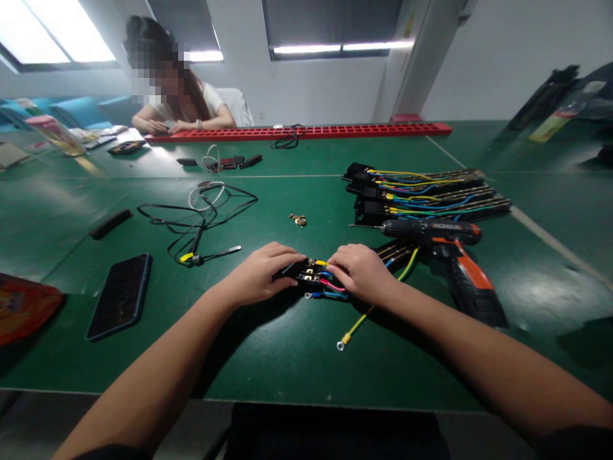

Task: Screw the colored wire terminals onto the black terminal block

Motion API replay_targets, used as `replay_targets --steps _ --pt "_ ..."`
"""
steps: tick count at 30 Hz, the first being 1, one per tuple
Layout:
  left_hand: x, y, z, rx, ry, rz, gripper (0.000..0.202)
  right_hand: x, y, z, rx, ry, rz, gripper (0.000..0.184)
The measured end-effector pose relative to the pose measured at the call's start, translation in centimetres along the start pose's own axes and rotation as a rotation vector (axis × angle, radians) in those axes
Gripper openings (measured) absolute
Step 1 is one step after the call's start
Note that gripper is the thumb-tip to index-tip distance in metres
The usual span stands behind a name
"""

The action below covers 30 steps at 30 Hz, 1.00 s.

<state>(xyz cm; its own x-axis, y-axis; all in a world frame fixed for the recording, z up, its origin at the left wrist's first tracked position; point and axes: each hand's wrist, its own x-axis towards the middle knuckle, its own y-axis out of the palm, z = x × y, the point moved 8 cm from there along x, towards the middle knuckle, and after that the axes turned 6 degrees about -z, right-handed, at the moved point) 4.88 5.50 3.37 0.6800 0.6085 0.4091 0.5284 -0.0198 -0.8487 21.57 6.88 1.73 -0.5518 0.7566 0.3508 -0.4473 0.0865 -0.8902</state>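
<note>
Both my hands meet over a small black terminal block (310, 273) on the green table (287, 358). My left hand (261, 271) grips the block's left end with curled fingers. My right hand (360, 271) pinches coloured wires (330, 285) at the block's right side: yellow, blue and red ends with ring lugs. A loose yellow wire with a ring terminal (349, 332) trails toward me. A few small brass screws (298, 220) lie beyond the block.
An orange-and-black cordless screwdriver (445, 249) lies right of my hand. Behind it sits a stack of wired blocks (421, 191). A phone (121, 295) and tangled black cables (201, 220) lie left. A person sits at the far left behind a long red strip (335, 131).
</note>
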Motion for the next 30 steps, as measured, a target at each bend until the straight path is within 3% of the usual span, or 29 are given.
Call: replay_targets --steps 14,30 --pt "0.17 -0.07 -0.66 0.033 0.039 0.029 0.034 0.26 -0.15 0.66 -0.087 -0.050 0.005 0.023" --pt "0.22 -0.12 -0.79 0.075 0.066 0.043 0.032 0.46 -0.04 0.75 0.001 -0.075 -0.016 0.021"
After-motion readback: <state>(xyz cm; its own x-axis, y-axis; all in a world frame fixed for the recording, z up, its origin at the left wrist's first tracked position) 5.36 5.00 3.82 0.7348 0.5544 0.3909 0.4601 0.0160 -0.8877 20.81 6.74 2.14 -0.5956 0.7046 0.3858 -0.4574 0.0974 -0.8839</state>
